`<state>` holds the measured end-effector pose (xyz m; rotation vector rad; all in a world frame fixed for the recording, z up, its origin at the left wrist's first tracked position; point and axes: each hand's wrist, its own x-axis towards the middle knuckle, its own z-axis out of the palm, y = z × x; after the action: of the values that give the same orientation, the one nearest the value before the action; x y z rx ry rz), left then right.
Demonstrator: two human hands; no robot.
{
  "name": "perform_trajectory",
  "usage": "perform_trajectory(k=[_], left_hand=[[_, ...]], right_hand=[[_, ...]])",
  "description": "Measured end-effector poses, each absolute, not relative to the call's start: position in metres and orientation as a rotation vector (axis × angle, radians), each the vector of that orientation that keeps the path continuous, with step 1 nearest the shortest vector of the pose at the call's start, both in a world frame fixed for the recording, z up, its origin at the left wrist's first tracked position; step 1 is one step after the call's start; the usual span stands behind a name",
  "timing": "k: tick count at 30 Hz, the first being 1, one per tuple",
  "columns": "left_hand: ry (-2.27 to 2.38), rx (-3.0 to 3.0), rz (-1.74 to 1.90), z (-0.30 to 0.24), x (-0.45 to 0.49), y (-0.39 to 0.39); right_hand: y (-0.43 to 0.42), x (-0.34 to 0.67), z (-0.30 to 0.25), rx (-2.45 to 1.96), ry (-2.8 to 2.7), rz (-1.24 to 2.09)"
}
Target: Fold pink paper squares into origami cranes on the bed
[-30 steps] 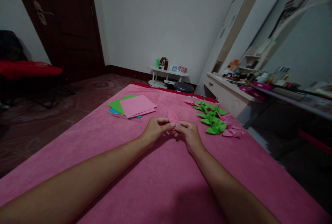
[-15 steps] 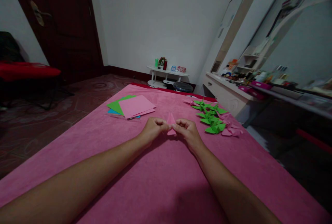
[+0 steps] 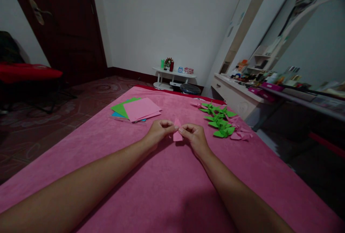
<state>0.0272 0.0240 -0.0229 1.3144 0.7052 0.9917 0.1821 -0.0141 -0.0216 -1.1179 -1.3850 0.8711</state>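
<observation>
Between my two hands is a small piece of folded pink paper, narrow with a pointed top. My left hand pinches its left edge between thumb and fingers. From the other side my right hand pinches the right edge, the two thumbs almost meeting at its middle. Both hands are just above the pink cloth. To the left beyond my left hand lies a stack of square paper sheets in pink, green and blue. Right of my right hand are several green folded paper cranes and pink folded paper cranes.
A low white table with small items stands by the far wall. Along the right runs a white dresser crowded with bottles and a mirror. At the left are a red chair and a dark door.
The folded pink paper looks narrower at its lower part, its bottom now a straight edge. My thumbs have shifted slightly on it; both hands stay in nearly the same place.
</observation>
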Motion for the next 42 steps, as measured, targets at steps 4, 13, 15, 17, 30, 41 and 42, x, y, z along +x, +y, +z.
perform_trajectory(k=[4, 13, 15, 17, 30, 41, 42], left_hand=[[0.673, 1.276, 0.997, -0.024, 0.028, 0.024], [0.666, 1.304, 0.984, -0.020, 0.024, 0.027], [0.688, 1.322, 0.990, -0.021, 0.023, 0.029], [0.712, 1.343, 0.993, -0.022, 0.023, 0.030], [0.800, 1.421, 1.134, -0.027, 0.028, 0.029], [0.747, 1.488, 0.742, -0.021, 0.027, 0.022], [0.747, 1.491, 0.741, -0.022, 0.027, 0.022]], right_hand=[[-0.015, 0.182, -0.021, -1.105, -1.406, 0.896], [-0.018, 0.183, -0.018, -1.081, -1.448, 1.076], [-0.019, 0.182, -0.018, -1.086, -1.457, 1.115], [-0.020, 0.182, -0.017, -1.092, -1.469, 1.137], [-0.020, 0.174, -0.023, -1.088, -1.434, 1.114], [-0.010, 0.184, -0.032, -1.114, -1.156, 0.791], [-0.010, 0.183, -0.031, -1.113, -1.154, 0.807]])
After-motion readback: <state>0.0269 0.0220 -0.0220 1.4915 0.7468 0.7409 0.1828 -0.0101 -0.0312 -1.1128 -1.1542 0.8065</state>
